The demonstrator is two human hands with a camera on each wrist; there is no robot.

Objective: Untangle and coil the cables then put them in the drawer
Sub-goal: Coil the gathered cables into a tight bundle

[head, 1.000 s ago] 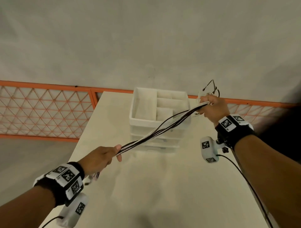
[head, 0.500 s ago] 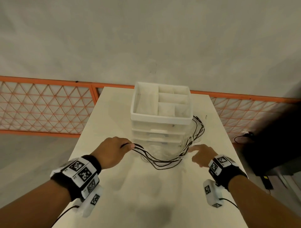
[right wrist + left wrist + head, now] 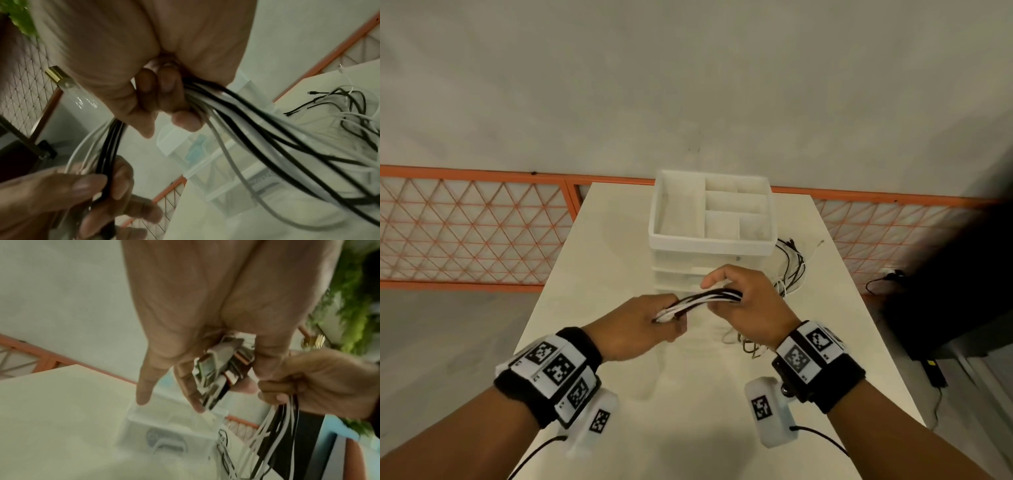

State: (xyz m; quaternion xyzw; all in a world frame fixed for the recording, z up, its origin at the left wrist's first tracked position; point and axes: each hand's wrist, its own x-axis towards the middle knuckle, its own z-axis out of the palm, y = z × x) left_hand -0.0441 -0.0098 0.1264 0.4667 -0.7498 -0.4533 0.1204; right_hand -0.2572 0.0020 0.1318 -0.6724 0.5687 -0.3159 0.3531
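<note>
the left hand (image 3: 635,325) and the right hand (image 3: 748,305) are close together above the counter (image 3: 688,428), just in front of the drawer unit (image 3: 710,240). between them runs a short bundle of black and white cables (image 3: 702,299). the fingers (image 3: 185,382) of the left hand are curled around one end of the bundle, and in the left wrist view the plugs (image 3: 220,369) of the cables sit together in this grip, while one finger points out free. the fingers (image 3: 164,91) of the right hand are clamped on the bundle a little further along, with the thumb closed over it. from the right hand the rest of the cables hangs down to the counter and lies in loose loops to the right of the drawer unit, with the far plugs near its right side. the drawer unit is white and stands in the middle of the counter toward the far edge. its open top tray (image 3: 654,212) has several compartments. behind the drawer unit stand an orange mesh fence (image 3: 465,233) and a grey wall (image 3: 688,85).
</note>
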